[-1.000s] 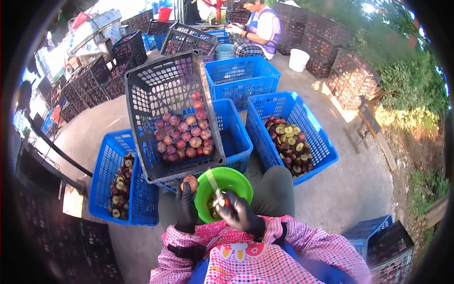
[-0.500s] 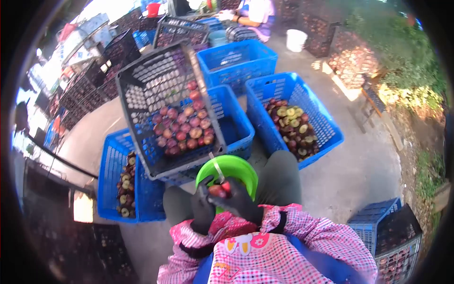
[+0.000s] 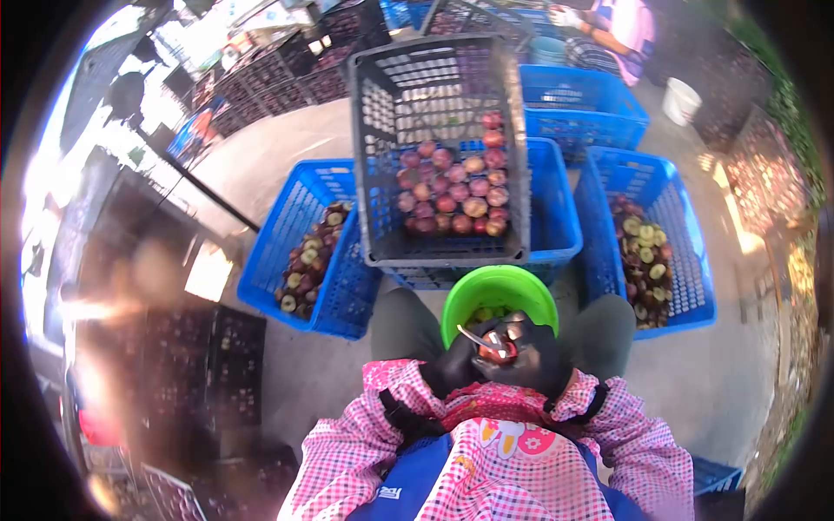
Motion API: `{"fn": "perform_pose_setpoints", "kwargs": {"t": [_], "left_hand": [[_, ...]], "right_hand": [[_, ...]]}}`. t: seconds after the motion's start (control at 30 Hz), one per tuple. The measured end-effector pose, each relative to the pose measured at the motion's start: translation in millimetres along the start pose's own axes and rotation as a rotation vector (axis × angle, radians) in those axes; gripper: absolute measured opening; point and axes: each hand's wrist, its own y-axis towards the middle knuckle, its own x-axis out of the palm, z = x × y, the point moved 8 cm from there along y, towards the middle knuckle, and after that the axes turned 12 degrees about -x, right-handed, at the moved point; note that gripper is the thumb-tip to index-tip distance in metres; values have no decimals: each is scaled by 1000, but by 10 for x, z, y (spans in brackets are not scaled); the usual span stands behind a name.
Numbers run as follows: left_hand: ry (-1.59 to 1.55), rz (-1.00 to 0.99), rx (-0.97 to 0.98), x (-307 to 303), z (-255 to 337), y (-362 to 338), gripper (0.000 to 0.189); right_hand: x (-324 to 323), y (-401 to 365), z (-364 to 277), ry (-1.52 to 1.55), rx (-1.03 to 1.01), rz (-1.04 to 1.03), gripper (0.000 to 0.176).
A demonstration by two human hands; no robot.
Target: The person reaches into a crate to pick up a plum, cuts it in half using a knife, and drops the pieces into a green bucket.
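Both my hands wear black gloves and meet over the near rim of a lime-green bucket (image 3: pixel 495 289) between my knees. My left hand (image 3: pixel 453 366) is closed around a dark red plum (image 3: pixel 495 349), partly hidden by the fingers. My right hand (image 3: pixel 532 354) is wrapped around a small knife (image 3: pixel 473 335); its pale blade points left across the plum, and its handle is mostly covered. Pale green cut pieces (image 3: pixel 492 313) lie inside the bucket. Just beyond it, a tilted black crate (image 3: pixel 417 95) holds whole plums (image 3: pixel 452 193).
Blue crates to the left (image 3: pixel 261 260) and right (image 3: pixel 698 282) hold halved plums. Another blue crate (image 3: pixel 582 100) stands behind. At the back sit a white bucket (image 3: pixel 681 101) and another person (image 3: pixel 624 35). Stacked dark crates (image 3: pixel 178 373) stand at left.
My view has swung left, so everything sits further right in it. The knife blade, upright over the plum before, now lies lower and points left. Both hands stay together near the bucket.
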Motion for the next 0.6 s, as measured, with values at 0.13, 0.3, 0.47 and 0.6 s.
{"fn": "perform_pose_setpoints", "kwargs": {"t": [0.13,0.3,0.47,0.6], "left_hand": [[166,94,-31,-305,136,237,48],[640,521,412,-134,470,22,50],[130,-121,60,-32,94,141,41],[42,-583,-141,35,-44,119,39]], "right_hand": [[93,-224,265,175,349,240,46],[205,-274,443,493,606,448,37],[211,-234,254,418,301,81,25],[84,-19,-5,-15,18,-133,46]]}}
